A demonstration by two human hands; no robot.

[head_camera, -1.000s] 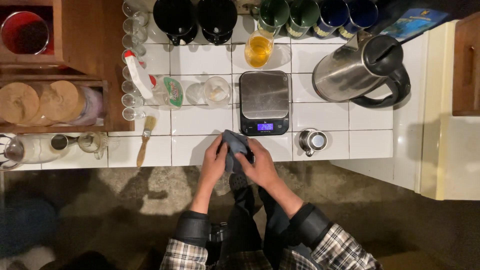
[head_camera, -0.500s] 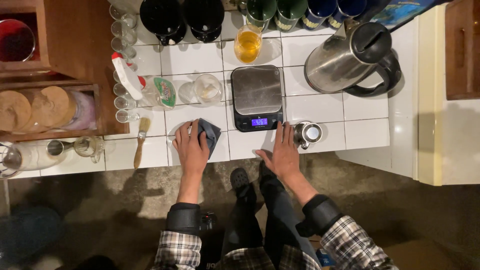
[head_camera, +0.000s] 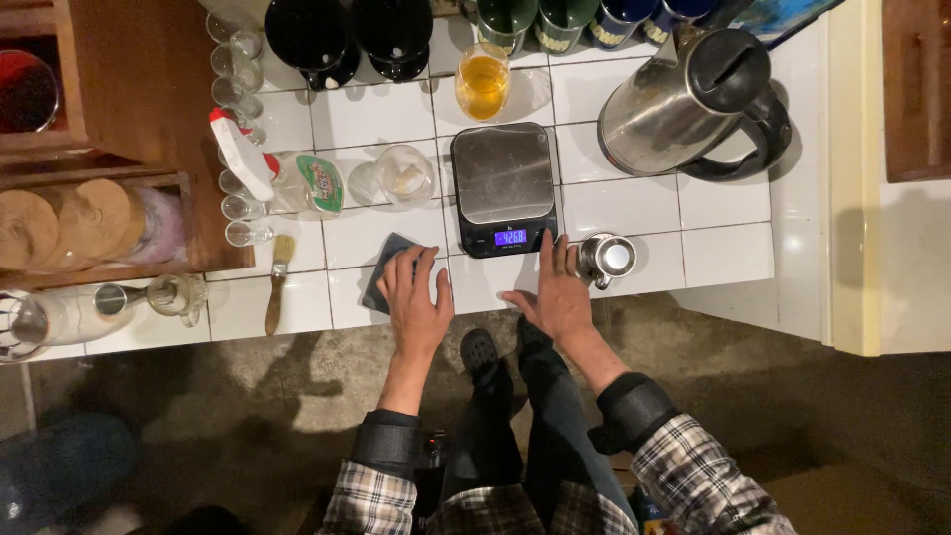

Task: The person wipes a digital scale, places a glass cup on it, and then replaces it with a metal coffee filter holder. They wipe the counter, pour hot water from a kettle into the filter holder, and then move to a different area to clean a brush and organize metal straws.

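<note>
Cloth (head_camera: 384, 269) — long axis seemingly toward scale (head_camera: 503, 188) — under flat left hand (head_camera: 416, 297); right hand (head_camera: 555, 295) spread.

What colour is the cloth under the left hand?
The cloth under the left hand is dark grey-blue, shown best in the head view.

Scale (head_camera: 503, 188) mid-surface: small blue-lit screen (head_camera: 510, 238) on its front edge. Spray bottle (head_camera: 297, 181) at left: green, red, white label (head_camera: 324, 185).

A steel kettle (head_camera: 684, 99) stands right of the scale (head_camera: 502, 188) (display lit); small brush (head_camera: 276, 282) lies left.
</note>
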